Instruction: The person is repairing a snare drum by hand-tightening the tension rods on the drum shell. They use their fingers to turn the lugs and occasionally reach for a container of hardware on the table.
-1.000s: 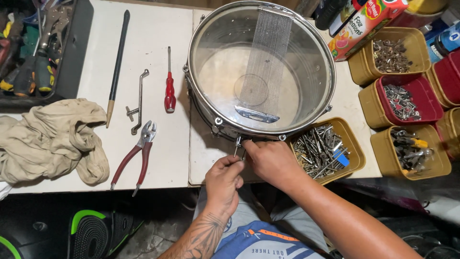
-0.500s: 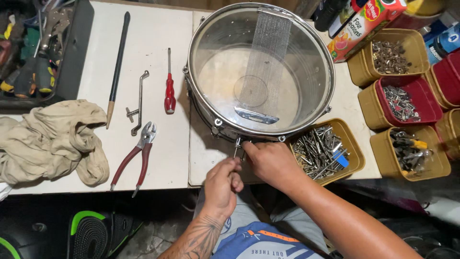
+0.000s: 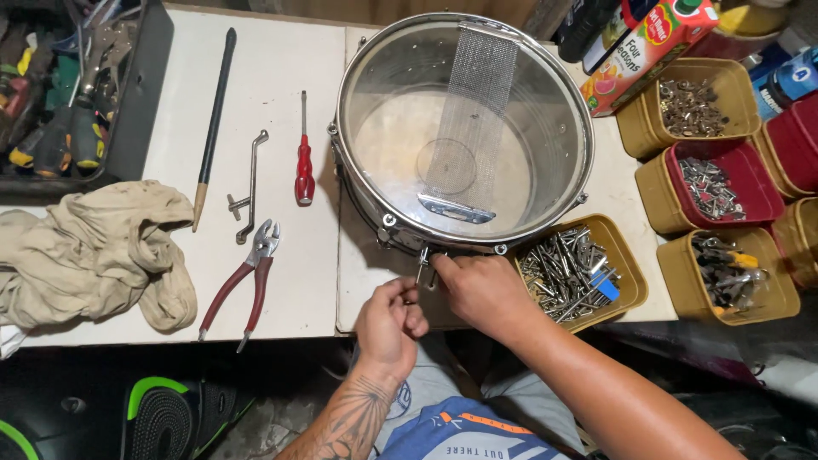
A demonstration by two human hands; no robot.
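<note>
A snare drum lies with its snare side up on the white table, its wire strands running down the clear head. At the drum's near rim my right hand pinches a small metal drum key set against the hoop. My left hand sits just below and left of it, fingers curled, touching the lower end of the same metal piece. What the left fingers enclose is hidden.
Red-handled pliers, a red screwdriver, a bent metal crank and a long dark stick lie left of the drum. A beige rag is at far left. Yellow and red bins of metal hardware stand to the right.
Both hands stay at the drum's near rim. My left hand has shifted slightly and its fingers have curled a bit more; the drum has not moved.
</note>
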